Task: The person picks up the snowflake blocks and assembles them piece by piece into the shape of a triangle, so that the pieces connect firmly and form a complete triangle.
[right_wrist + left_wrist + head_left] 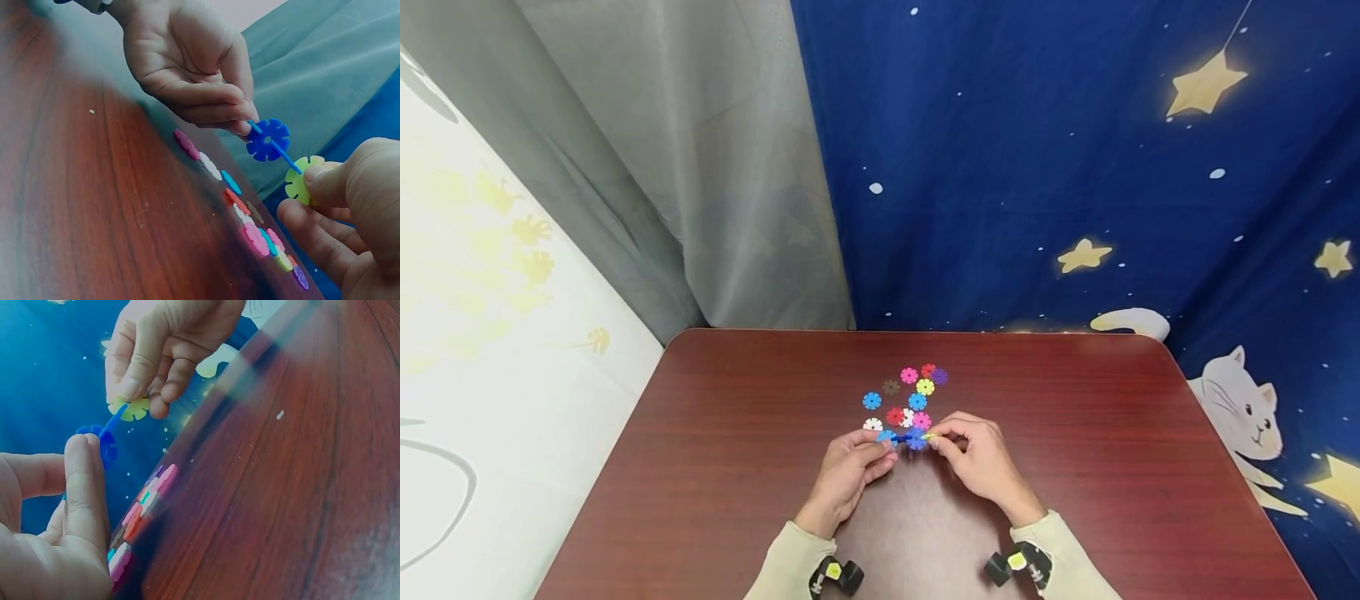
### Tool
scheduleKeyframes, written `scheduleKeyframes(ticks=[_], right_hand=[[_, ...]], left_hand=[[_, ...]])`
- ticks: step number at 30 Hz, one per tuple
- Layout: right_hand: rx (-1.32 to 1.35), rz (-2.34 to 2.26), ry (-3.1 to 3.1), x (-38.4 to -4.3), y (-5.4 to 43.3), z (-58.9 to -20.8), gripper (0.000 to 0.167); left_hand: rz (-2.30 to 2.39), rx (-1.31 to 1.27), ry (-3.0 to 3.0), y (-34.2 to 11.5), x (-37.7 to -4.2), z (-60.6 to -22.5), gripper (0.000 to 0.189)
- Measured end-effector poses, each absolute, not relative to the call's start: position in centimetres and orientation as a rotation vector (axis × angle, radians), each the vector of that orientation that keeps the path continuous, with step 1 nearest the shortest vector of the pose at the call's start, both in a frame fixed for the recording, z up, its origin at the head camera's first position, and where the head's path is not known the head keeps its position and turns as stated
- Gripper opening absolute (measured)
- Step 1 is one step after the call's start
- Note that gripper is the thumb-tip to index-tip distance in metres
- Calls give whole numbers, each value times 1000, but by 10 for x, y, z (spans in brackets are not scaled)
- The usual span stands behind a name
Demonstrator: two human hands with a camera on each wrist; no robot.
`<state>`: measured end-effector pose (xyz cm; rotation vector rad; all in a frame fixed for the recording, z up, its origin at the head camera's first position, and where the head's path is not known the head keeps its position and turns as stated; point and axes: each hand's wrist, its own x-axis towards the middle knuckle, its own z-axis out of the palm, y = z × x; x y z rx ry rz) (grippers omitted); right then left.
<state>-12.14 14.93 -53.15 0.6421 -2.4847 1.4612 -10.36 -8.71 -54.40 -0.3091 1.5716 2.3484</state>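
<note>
Between both hands, held above the table, is a short chain of notched plastic interlocking discs. My left hand (pixel 846 473) pinches its blue end between thumb and fingers. A dark blue disc (pixel 267 140) shows flat beside those fingertips, and a blue disc seen edge-on (pixel 286 157) slots into it. My right hand (pixel 983 460) pinches a yellow disc (pixel 297 186) at the other end, where the edge-on blue disc meets its rim. In the left wrist view, the fingers of the left hand (pixel 81 512) hide part of the blue end.
Loose discs lie on the brown table (pixel 737 467) just beyond the hands, among them a red disc (pixel 895 416), a brown disc (pixel 891 387), a purple disc (pixel 940 377) and a light blue disc (pixel 872 401). A grey curtain (pixel 752 208) and a blue starry curtain (pixel 985 208) hang behind the table.
</note>
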Motion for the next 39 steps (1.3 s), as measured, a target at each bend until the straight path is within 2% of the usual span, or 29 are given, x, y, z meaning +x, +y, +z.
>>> scheduleKeyframes(ticks=[15, 26, 39], right_hand=[[624, 1611, -2407, -117, 144, -536, 12], [583, 1673, -2389, -118, 148, -535, 23], [553, 1644, -2421, -121, 156, -535, 17]], left_hand=[[2342, -268, 1542, -90, -103, -544, 16], [2347, -264, 1555, -92, -102, -544, 19], [2353, -267, 1543, -94, -104, -546, 18]])
